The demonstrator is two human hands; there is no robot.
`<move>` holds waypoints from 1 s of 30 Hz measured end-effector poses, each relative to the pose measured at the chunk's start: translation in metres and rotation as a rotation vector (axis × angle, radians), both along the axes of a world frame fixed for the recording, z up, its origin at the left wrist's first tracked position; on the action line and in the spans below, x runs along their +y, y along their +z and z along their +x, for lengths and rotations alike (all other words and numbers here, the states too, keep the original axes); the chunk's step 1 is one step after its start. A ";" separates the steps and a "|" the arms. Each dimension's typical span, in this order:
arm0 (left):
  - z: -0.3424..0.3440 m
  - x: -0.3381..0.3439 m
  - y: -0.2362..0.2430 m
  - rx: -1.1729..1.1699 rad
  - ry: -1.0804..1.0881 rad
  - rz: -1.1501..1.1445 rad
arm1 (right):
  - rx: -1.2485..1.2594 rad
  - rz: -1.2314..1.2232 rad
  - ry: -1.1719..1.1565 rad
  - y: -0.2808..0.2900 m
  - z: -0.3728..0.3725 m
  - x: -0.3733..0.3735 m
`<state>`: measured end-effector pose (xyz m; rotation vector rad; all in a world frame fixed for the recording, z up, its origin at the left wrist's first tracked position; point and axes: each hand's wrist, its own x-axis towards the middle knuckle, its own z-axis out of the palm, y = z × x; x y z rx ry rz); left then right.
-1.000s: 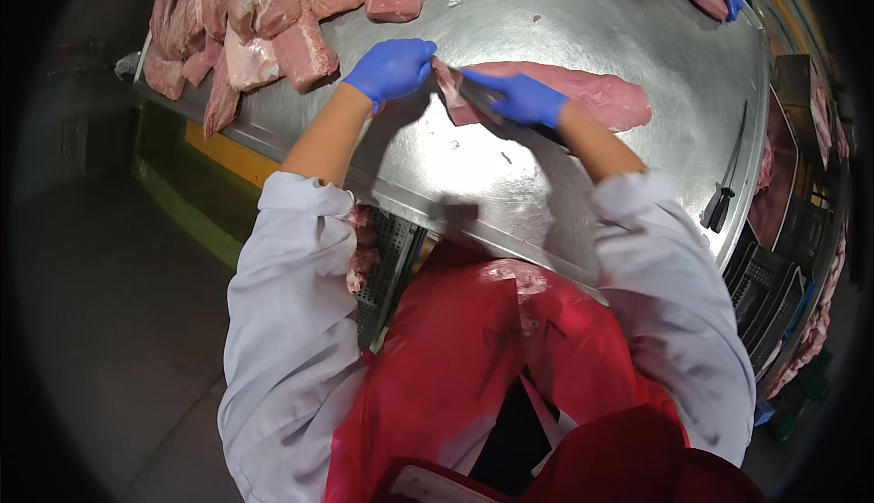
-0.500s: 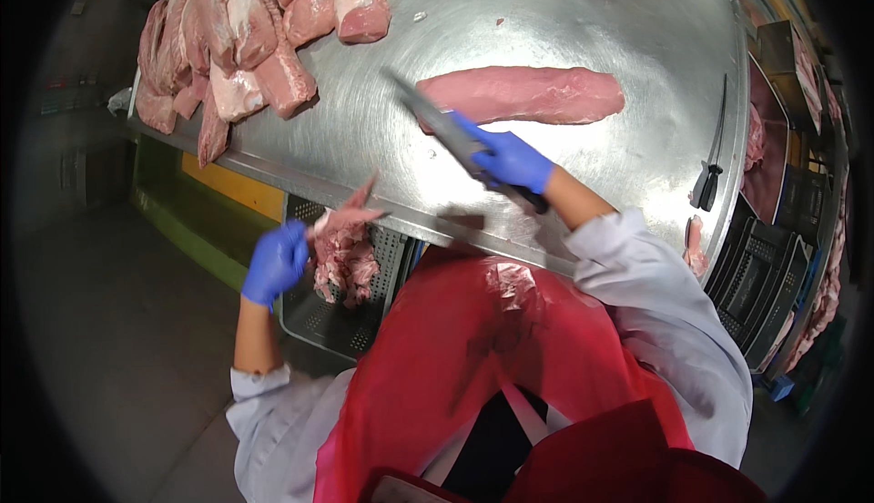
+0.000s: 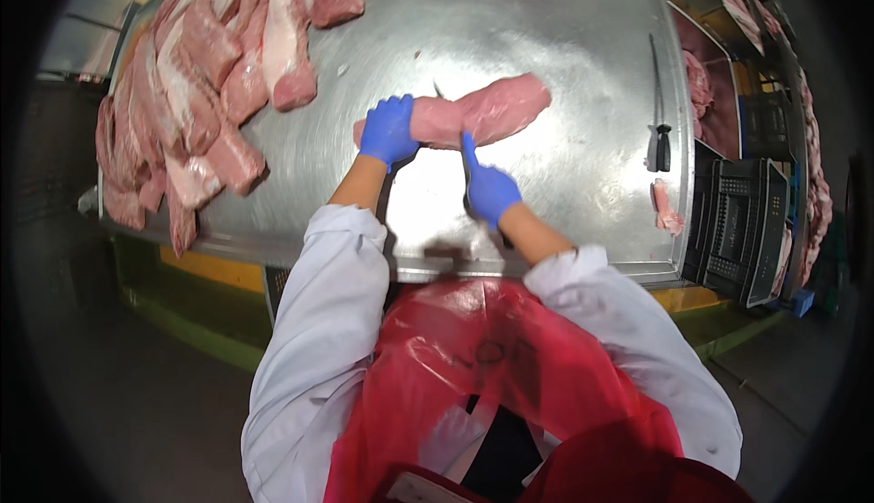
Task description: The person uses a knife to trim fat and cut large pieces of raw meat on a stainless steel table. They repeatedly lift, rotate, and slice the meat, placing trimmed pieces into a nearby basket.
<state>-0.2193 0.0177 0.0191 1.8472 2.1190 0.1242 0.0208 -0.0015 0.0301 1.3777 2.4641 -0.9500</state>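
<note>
A long trimmed pork loin [image 3: 510,111] lies across the steel table in front of me. My left hand [image 3: 391,132], in a blue glove, is closed over its left end and presses it to the metal. In my right hand [image 3: 492,192], also gloved in blue, is a knife [image 3: 438,91], with the forefinger stretched along it at the loin's near edge. The blade crosses the loin near the middle; its tip shows beyond the far edge, while the meat and my hand hide most of the rest.
Several pork loins [image 3: 196,107] are heaped along the table's left side. On the right of the steel table [image 3: 564,203] lie a sharpening steel [image 3: 661,143] with a black handle and a meat scrap [image 3: 666,209]. Black crates [image 3: 742,221] stand past the right edge.
My left hand has come from the crate below the table edge, without the meat trimmings, onto the loin. My right hand has brought the knife to the loin's middle. The view has shifted.
</note>
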 end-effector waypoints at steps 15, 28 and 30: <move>0.130 0.100 0.119 -1.714 0.233 0.125 | 0.507 -0.108 -0.455 0.023 0.271 -0.071; 0.122 0.051 -0.041 -0.523 0.281 -0.236 | 0.566 0.142 -0.870 0.024 0.493 -0.117; 0.130 0.043 -0.065 -1.116 0.453 -0.322 | 0.677 0.072 -1.060 0.030 0.528 -0.130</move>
